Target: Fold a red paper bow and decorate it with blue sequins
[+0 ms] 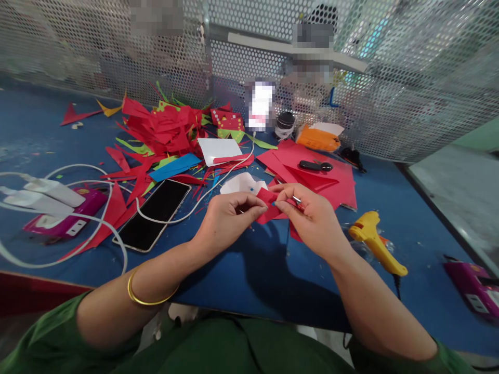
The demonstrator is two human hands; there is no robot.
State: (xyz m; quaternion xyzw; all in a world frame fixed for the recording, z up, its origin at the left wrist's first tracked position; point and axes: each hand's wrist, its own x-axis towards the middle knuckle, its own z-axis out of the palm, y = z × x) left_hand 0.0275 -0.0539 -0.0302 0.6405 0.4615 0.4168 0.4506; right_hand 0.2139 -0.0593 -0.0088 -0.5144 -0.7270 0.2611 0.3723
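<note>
Between my two hands, above the blue table, is a small red paper piece [267, 195]. My left hand [230, 218] pinches its left side with thumb and fingertips. On its right side, my right hand [306, 215] is closed, thumb against the fingers, at a small blue bit by the paper's edge. A slim metal tool also shows among the right fingers; its full shape is hidden. Just behind the hands lies a white paper piece [242, 183]. Red sheets [335, 179] are stacked behind my right hand, with a black-handled tool [315, 166] on top.
Red and green paper scraps [167, 127] are heaped at the back left. A black phone [156, 215] and white cables lie left of my hands. A yellow glue gun [376, 243] rests on the right. At the back stands a lit phone [260, 106] before a perforated metal screen [249, 59].
</note>
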